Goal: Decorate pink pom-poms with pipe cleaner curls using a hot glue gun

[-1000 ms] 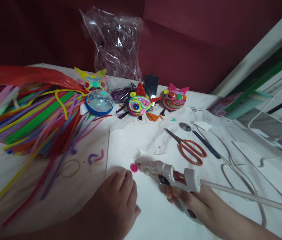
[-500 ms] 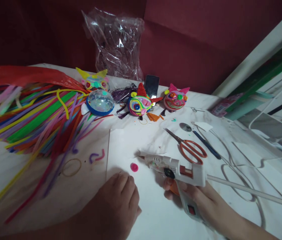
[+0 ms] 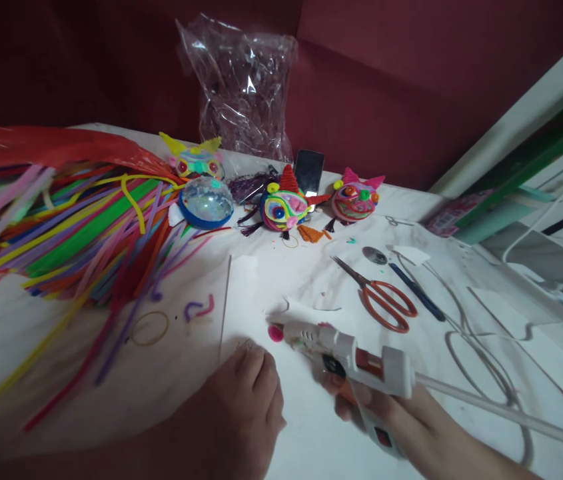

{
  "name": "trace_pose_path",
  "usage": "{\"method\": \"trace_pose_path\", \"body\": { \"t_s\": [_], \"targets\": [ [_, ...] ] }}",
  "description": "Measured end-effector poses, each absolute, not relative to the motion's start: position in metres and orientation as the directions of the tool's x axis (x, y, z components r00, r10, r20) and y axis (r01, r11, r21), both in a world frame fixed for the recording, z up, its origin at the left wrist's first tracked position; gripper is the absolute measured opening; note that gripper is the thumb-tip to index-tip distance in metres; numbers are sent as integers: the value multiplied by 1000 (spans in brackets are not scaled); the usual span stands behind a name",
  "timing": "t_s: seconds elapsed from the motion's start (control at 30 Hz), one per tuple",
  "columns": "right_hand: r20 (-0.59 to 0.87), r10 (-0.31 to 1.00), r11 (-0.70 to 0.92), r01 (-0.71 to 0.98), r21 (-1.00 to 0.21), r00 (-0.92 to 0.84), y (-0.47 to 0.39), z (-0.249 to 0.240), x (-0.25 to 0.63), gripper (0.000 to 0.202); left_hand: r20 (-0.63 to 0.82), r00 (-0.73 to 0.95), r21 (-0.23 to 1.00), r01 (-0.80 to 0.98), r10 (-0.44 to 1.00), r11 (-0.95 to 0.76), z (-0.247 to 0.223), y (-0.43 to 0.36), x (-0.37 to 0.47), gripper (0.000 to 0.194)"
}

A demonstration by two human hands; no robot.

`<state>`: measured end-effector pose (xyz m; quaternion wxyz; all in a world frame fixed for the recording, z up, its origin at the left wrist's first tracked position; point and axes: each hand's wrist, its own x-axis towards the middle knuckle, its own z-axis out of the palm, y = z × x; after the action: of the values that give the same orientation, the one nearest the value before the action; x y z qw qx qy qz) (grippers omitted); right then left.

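My right hand point(image 3: 376, 407) is wrapped round the grip of a white hot glue gun point(image 3: 346, 350), with a long glue stick point(image 3: 501, 410) poking out of its rear. The gun's nozzle is at a small pink coil point(image 3: 276, 333) lying on a sheet of white paper point(image 3: 246, 300); whether it touches cannot be told. Just below the coil, my left hand point(image 3: 246, 407) rests closed on the paper with its fingers curled under. Anything inside those fingers is hidden. Beyond the gun lie orange-handled scissors point(image 3: 386, 300).
Colourful pipe cleaners point(image 3: 96, 233) spread across the left. Decorated balls point(image 3: 284, 207) and a clear dome with a blue rim point(image 3: 206, 203) stand behind the paper, near a phone point(image 3: 310, 170) and a plastic bag point(image 3: 246, 93). A blue-handled tool point(image 3: 416, 291) and a cable point(image 3: 486, 367) lie at right.
The glue gun's nozzle has come down and left to the pink coil. My left hand stays closed in nearly the same place. The whole view has shifted slightly.
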<state>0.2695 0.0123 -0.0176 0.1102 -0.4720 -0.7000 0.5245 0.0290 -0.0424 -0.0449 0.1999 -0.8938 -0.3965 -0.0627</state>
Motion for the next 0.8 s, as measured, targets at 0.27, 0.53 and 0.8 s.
{"method": "trace_pose_path", "body": {
  "t_s": [0.27,0.53,0.8],
  "targets": [
    [-148,873,225,653,-723,-465,-1,-20,270,47,245,689,-324,722,682,-612,-41,-44,29,29],
    [-63,731,499,595,-630,-679,8,14,249,37,254,689,-344,720,678,-603,-38,-44,30,29],
    [-21,742,537,613,-580,-670,5,11,251,36,274,679,-315,733,681,-603,-41,-43,31,29]
  ]
}}
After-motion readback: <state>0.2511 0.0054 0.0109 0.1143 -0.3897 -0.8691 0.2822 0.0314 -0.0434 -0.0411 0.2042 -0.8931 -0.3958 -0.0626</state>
